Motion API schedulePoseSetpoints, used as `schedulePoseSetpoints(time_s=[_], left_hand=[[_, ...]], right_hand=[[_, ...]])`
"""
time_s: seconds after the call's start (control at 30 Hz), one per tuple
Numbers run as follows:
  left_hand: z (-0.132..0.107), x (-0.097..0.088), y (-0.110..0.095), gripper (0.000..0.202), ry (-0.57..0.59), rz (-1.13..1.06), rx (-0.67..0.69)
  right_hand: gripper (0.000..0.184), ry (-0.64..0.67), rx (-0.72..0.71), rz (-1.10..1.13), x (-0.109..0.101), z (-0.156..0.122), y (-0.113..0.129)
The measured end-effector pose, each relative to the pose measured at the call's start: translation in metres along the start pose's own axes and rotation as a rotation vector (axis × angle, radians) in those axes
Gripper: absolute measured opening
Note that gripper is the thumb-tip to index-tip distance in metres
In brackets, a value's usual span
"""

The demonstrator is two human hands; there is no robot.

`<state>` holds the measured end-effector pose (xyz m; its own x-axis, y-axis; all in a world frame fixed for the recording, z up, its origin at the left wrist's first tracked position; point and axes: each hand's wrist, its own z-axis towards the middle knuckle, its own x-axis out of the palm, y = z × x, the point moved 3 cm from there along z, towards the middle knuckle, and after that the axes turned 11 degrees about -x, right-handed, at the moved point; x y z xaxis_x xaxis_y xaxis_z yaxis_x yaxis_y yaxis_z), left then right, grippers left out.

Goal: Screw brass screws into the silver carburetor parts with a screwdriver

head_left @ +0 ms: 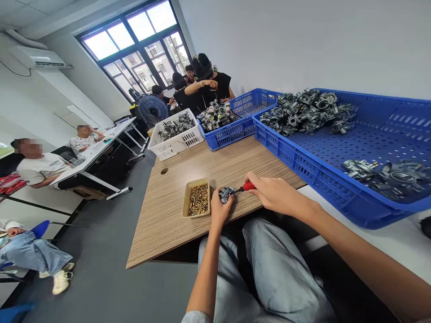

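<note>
On my left, a small tray [185,199] of brass pieces [198,199] sits on the desk [161,215]. Just beside it, my left hand [219,208] curls closed around the metal part [226,194], near the desk's front edge. The red-handled screwdriver [249,185] reaches to the part, tip contact unclear, gripped in my right hand [274,193]. I'd brace firmly, align the shaft and press evenly.

One camera, worn on the head, looks forward and down over the wearer's lap [279,264], with the left hand [221,208] and right hand [272,191] close before it. The wide view leans sideways, running across the tabletop [161,220] to the far window [138,48] and white table [94,151] at left.
</note>
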<state>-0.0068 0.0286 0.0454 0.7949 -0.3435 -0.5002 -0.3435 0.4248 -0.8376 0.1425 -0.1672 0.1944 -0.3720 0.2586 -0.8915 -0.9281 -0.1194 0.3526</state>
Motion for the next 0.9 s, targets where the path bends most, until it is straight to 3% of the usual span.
schedulePoseSetpoints(time_s=[0.27, 0.5, 0.9], left_hand=[[0.0, 0.001, 0.0, 0.035, 0.013, -0.004, -0.002], [0.0, 0.0, -0.001, 0.035, 0.024, 0.012, -0.026], [-0.001, 0.0, -0.002, 0.036, 0.032, -0.01, -0.04]], right_hand=[[0.009, 0.043, 0.04, -0.115, 0.004, 0.002, 0.003], [0.02, 0.071, 0.08, -0.255, 0.008, 0.004, 0.012], [0.027, 0.091, 0.185, -0.309, 0.004, 0.005, 0.019]])
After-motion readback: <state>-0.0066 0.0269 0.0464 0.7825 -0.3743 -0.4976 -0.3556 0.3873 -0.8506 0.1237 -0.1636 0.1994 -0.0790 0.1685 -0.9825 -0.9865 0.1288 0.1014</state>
